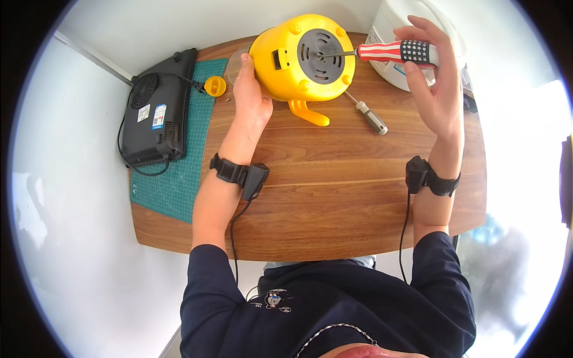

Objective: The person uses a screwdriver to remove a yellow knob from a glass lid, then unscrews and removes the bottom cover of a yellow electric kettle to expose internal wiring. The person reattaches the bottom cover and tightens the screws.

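Observation:
A yellow, rounded appliance housing with a yellow handle lies tipped on its side at the back of the table. Its underside, with a dark vented disc, faces right. My left hand is closed on its left side; some fingers are hidden behind it. Against the middle of the disc rests the shaft of a screwdriver with a red, white and starred black handle. My right hand holds that handle's end, thumb below and fingers loosely curved above. Below the housing lies a grey screwdriver.
At the left, a black flat appliance with a fan grille and cord lies on a green cutting mat. A small round yellow part is beside the housing. A white tub stands behind my right hand.

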A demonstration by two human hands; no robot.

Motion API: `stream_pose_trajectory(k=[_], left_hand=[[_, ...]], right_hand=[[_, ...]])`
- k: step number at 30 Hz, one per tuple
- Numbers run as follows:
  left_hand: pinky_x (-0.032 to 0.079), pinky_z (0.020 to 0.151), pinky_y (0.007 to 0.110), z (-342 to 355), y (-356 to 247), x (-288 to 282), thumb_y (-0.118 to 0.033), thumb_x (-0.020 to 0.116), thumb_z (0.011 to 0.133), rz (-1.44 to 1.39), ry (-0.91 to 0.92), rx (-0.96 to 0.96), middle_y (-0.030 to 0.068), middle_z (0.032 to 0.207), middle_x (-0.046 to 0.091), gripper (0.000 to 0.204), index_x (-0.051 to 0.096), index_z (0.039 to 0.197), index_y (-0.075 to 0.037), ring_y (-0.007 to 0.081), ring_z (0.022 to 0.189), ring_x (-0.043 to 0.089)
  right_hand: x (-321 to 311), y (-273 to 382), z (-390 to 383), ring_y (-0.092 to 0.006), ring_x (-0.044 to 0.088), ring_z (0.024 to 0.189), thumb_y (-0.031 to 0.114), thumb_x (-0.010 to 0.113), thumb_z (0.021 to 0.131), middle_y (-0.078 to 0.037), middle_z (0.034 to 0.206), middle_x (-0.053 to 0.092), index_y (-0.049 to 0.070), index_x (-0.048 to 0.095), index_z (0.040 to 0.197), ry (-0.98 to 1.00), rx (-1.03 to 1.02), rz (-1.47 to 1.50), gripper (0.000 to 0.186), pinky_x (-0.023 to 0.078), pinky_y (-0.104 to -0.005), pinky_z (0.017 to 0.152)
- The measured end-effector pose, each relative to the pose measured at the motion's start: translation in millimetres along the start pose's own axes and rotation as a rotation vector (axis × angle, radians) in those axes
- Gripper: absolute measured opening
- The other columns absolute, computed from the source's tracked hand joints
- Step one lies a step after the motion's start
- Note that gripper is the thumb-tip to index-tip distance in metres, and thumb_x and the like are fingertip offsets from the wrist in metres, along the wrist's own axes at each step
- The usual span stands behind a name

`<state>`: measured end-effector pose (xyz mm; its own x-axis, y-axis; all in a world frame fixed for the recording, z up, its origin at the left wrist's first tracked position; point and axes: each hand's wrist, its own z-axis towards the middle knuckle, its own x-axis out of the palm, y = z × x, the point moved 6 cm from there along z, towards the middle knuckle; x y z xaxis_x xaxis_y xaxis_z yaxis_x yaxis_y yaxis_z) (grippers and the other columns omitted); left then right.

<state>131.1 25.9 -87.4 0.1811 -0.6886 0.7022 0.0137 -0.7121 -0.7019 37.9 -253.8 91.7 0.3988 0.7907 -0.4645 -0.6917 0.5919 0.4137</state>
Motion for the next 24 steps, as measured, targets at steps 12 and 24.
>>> stream_pose_trajectory(k=[12, 24], left_hand=[[0.051, 0.103, 0.033, -3, -3, 4, -0.036, 0.045, 0.114, 0.025, -0.015, 0.006, 0.0057, 0.127, 0.068, 0.04, 0.061, 0.129, -0.003, 0.0173, 0.115, 0.065], [0.053, 0.101, 0.032, -4, -4, 4, -0.034, 0.045, 0.114, 0.017, 0.005, 0.007, 0.0055, 0.126, 0.068, 0.039, 0.06, 0.131, -0.003, 0.0172, 0.114, 0.065]], right_hand=[[-5, -10, -7, -0.0174, 0.067, 0.097, 0.027, 0.06, 0.107, -0.011, 0.112, 0.07, 0.012, 0.061, 0.137, 0.027, 0.096, -0.075, 0.034, 0.054, -0.0344, 0.087], [-2, 1, -4, -0.0147, 0.068, 0.099, 0.016, 0.06, 0.104, -0.009, 0.112, 0.07, 0.007, 0.055, 0.143, 0.041, 0.173, -0.077, 0.04, 0.056, -0.0299, 0.084]])
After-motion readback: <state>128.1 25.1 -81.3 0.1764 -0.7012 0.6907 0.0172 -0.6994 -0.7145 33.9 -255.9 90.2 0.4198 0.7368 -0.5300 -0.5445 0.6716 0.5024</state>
